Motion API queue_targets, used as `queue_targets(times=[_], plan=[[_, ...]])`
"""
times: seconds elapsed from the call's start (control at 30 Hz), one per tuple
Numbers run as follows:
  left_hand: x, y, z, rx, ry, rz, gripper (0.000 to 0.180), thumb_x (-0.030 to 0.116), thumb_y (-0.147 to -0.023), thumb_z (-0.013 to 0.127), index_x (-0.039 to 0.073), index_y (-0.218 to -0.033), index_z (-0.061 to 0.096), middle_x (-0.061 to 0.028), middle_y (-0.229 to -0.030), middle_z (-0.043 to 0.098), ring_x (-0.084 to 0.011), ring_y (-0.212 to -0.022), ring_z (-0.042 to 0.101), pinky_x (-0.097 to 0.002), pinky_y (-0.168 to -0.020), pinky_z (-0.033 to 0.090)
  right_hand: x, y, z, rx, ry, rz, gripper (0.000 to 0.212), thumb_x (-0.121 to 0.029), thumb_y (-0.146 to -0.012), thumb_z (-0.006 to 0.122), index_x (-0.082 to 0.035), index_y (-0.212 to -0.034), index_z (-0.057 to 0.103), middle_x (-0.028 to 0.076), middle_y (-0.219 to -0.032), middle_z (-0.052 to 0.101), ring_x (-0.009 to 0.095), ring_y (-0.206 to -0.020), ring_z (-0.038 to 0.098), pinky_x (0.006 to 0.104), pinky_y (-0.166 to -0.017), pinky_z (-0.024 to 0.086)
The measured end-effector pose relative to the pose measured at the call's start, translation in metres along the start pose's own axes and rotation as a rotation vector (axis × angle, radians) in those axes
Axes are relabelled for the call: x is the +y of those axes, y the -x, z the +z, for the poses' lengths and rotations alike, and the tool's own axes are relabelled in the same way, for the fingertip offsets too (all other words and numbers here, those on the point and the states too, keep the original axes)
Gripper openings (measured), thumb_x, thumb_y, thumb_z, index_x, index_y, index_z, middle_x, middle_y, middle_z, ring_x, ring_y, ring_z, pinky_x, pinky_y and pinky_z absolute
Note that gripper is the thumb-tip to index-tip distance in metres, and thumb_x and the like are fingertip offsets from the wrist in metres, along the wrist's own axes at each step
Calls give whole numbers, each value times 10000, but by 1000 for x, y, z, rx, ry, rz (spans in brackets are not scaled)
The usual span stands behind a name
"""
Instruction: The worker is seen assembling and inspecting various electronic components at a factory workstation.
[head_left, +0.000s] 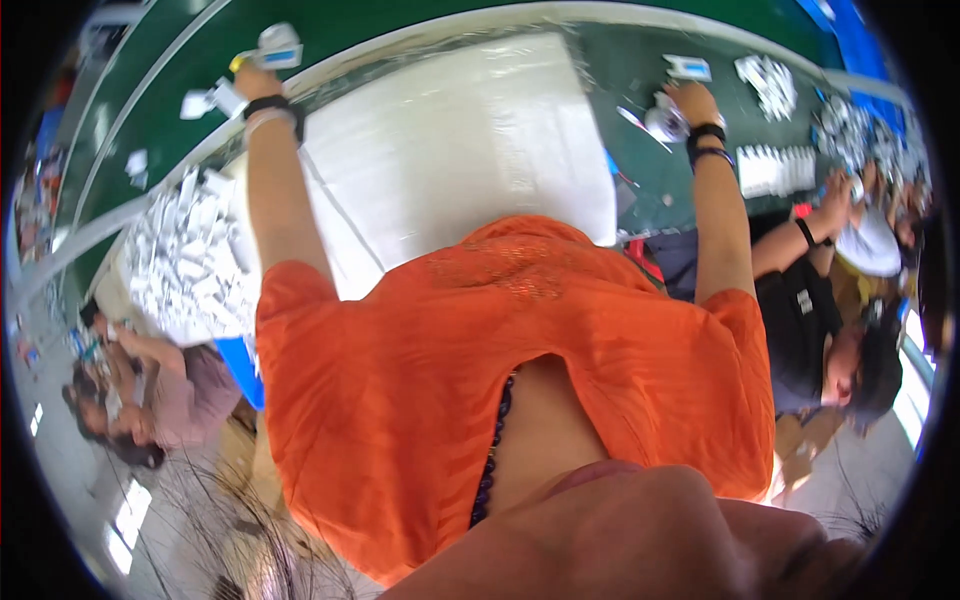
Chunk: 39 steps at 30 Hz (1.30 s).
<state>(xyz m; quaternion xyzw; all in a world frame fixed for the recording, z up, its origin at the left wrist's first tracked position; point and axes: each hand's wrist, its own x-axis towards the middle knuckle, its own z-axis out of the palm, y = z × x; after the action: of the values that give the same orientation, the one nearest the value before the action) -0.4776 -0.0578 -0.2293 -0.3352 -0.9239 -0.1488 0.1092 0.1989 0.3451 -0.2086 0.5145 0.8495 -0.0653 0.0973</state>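
Note:
My left hand (262, 84) is stretched out to the far left, its fingers closed at a small white piece with a blue label (281, 48). A bit of yellow (238, 63) shows at its fingertips. White flat pieces (212, 99) lie just beside that hand. At the far right my right hand (693, 102) has its fingers curled at another white piece with a blue label (689, 68). Close by that hand is a roll of clear tape (664, 119). A white pen-like stick (632, 120) lies left of the roll.
A large white sheet (450, 140) covers the middle of the green table. Small white parts form a heap (195, 255) at left. More white parts lie in a pile (768, 85) and a row (775, 171) at right. People sit at work on both sides, one in black (800, 320) close by.

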Motion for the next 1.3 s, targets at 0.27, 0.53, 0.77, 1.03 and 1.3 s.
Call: queue_targets(times=[0.27,0.53,0.77,1.03,1.3], plan=[[66,84,-6,-144,-368,21,319,211,-831,623,23,-1083,572,-159,-1120,594,-298,-1101,538,-371,-941,409,42,-6,32,16,120,68,539,-496,-887,517,11,-917,696,275,-979,652,423,-960,623,494,-830,492],[207,225,-99,-387,1585,-701,246,180,-950,485,42,-1121,596,-70,-1084,613,-194,-908,636,-316,-746,534,48,-26,44,11,-25,302,527,-523,-793,619,-14,-890,712,241,-946,677,383,-966,645,453,-833,497],[239,252,-127,-595,1503,-495,216,90,-946,460,32,-1092,608,-60,-1060,627,-152,-847,641,-274,-695,518,-25,35,-4,390,-831,98,294,-331,-730,739,-41,-771,715,81,-748,685,180,-710,635,322,-678,490],[296,236,-162,-347,1168,279,415,129,-880,625,65,-1276,517,-99,-1216,580,-216,-1093,564,-326,-917,466,-138,150,-109,-216,-1573,-309,87,-105,-878,649,-26,-881,613,106,-858,695,134,-727,638,259,-692,494],[337,232,-196,-957,1697,405,761,232,-748,786,86,-1402,426,-97,-1399,460,-238,-1285,444,-367,-1065,357,-183,211,-166,-539,-1639,-531,117,-143,-917,623,-32,-893,595,84,-810,671,115,-664,600,252,-641,485]])
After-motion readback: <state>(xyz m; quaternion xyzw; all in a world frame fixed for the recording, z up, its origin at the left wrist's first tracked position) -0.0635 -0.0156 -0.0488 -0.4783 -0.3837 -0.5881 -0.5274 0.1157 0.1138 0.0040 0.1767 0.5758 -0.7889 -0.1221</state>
